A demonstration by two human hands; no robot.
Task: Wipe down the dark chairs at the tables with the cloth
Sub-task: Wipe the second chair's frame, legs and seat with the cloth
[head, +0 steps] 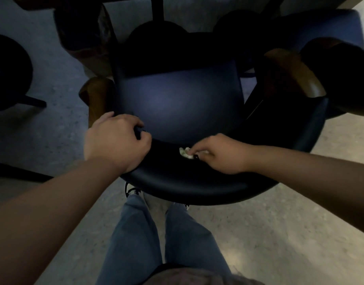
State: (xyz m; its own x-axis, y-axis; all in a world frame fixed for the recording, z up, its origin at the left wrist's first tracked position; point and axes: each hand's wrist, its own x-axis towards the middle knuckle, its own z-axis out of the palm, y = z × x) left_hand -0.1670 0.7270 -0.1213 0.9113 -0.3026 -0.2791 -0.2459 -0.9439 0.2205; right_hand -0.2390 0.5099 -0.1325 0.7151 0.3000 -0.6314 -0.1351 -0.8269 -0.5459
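A dim room with a speckled concrete floor (pixel 279 233) lies below, and the dark underside and legs of a bench (pixel 156 9) show at the top edge. Directly beneath the camera stands a dark chair (pixel 177 99) with a curved padded backrest (pixel 187 182) and wooden armrest ends, its seat facing the bench. More dark chairs crowd around it: one with a wooden arm at the right (pixel 296 75), and a round dark seat at the far left (pixel 4 68).

The left hand (pixel 117 142) has its fingers curled over the top edge of the backrest, gripping it near the chair's left arm. The right hand (pixel 222 154) pinches a small crumpled pale cloth (pixel 185 152) against the inner face of the backrest, just right of the middle; only a bit of the cloth pokes out past the fingertips.

The step in hand looks like wiping the backrest's top and inner curve. To do it well, the left hand should brace the chair so it does not swivel or slide on the floor, while the right hand sweeps along the curve in overlapping passes toward the right armrest. The cloth is bunched very small, so opening it out would probably cover more surface per stroke. The seat below and both armrests likely need passes too; in this low light smears are hard to judge, so slow, even pressure seems wise.
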